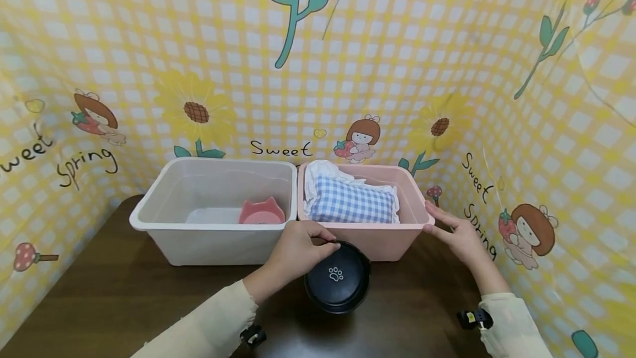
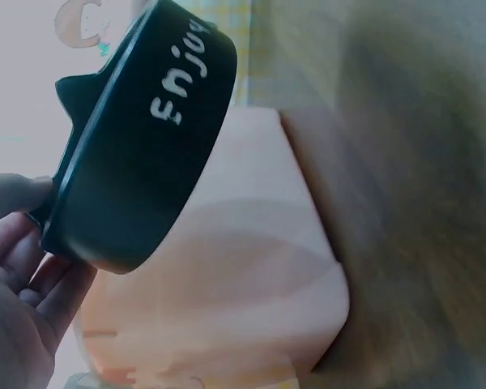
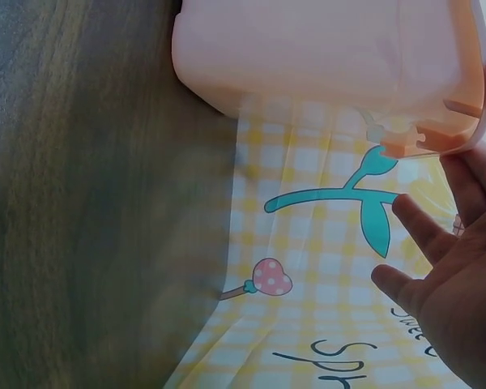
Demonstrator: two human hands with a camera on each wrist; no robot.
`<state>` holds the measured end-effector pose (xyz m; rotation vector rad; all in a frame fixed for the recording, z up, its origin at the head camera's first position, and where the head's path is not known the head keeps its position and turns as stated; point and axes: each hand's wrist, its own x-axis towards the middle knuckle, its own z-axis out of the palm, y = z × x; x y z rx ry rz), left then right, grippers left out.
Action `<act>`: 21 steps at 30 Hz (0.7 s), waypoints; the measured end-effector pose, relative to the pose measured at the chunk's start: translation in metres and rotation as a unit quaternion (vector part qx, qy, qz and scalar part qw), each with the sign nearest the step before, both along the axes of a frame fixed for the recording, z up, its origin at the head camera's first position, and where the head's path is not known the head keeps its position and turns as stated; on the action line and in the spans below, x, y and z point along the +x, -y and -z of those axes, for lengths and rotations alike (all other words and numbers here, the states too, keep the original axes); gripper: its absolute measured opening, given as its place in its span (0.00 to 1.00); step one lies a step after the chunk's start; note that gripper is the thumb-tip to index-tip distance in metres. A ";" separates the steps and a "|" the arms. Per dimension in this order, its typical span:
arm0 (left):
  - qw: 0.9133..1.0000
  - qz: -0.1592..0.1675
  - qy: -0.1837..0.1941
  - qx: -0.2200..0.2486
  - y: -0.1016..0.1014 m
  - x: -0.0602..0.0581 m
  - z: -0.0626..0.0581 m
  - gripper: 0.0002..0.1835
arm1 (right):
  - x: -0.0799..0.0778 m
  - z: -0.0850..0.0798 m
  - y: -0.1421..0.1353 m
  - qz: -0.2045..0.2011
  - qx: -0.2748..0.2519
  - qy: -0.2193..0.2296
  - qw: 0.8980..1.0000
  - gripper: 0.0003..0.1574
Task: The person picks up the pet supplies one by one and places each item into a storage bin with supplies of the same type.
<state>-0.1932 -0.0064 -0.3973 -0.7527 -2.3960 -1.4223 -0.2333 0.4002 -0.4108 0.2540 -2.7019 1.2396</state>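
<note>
A black pet bowl (image 1: 337, 279) with a white paw print inside hangs tilted above the table. My left hand (image 1: 301, 252) pinches its rim between thumb and fingers. Raised pale lettering shows on the bowl's side (image 2: 178, 81) in the left wrist view. At the pink bin (image 1: 367, 243), my right hand (image 1: 459, 236) touches the right end of the rim with thumb and fingers fairly straight. The right wrist view shows spread fingers (image 3: 425, 231) beside that rim. Inside the pink bin lies a blue-and-white checked cushion (image 1: 353, 200) with a white frill.
Left of the pink bin and close against it stands a larger pale grey bin (image 1: 213, 245), with a pink cat-eared bowl (image 1: 263, 211) inside. Both stand on a dark wooden table (image 1: 99, 286). A yellow checked cloth (image 1: 238, 87) rises behind and at both sides.
</note>
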 end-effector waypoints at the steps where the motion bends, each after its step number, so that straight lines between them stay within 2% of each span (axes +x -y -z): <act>1: 1.000 0.002 -0.005 -0.001 0.002 0.000 -0.001 0.04 | 0.001 0.001 0.000 0.001 -0.001 0.002 1.000 0.38; 7: 0.999 0.001 -0.036 0.002 0.012 -0.003 -0.014 0.05 | 0.003 0.000 0.001 0.002 -0.001 0.003 1.000 0.38; 13: 0.998 -0.023 -0.059 -0.011 0.027 -0.003 -0.034 0.05 | 0.004 -0.008 0.005 -0.001 0.003 -0.001 1.000 0.38; 17: 0.996 -0.036 -0.073 -0.019 0.040 -0.001 -0.047 0.04 | 0.004 -0.007 0.004 -0.001 0.002 0.000 1.000 0.38; 21: 0.996 -0.051 -0.067 -0.009 0.057 -0.001 -0.059 0.04 | 0.004 -0.005 0.004 -0.001 0.001 0.005 1.000 0.38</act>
